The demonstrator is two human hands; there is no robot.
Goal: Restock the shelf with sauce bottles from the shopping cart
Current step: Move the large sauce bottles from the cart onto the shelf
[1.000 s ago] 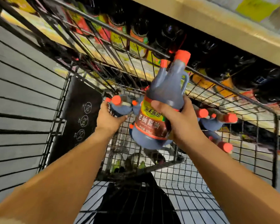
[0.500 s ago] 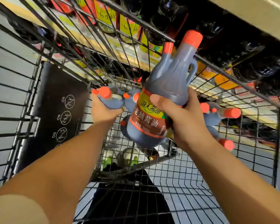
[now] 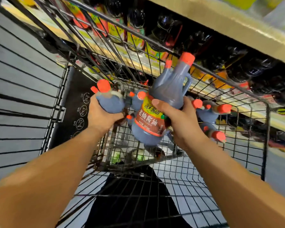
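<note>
Bottles looked like full plastic jugs, dark sauce up to the neck, so I judged each one heavy for a single hand. Right hand (image 3: 179, 122) was clamped round the labelled bottle (image 3: 166, 94) at its waist, thumb across the top edge of the label (image 3: 149, 117), fingers behind. That bottle was tilted, orange cap (image 3: 187, 58) pointing up toward the shelf (image 3: 135, 60), body above the basket of the shopping cart (image 3: 266, 122). Whether the cap had cleared the far rim, I couldn't tell.

Left hand (image 3: 102, 117) gripped a second bottle (image 3: 109, 103) round the body, lower down, near the cart's left wall. Spare bottles (image 3: 207, 113) lay on their sides in the cart, just right of the right hand.

Handling call:
- Walls probably stiff enough, but would give under a hard squeeze.
- Glossy label likely slick, and the waist grip sat partly on it.
- Moulded loop handle (image 3: 188, 83) by the neck was free. Better hold for the lift, or a palm under the base.
- Not glass, so a knock on the wire was tolerable. A drop could crack the cap.

Shelf behind the cart already held a row of dark bottles (image 3: 168, 32). The open slot for these wasn't visible.
</note>
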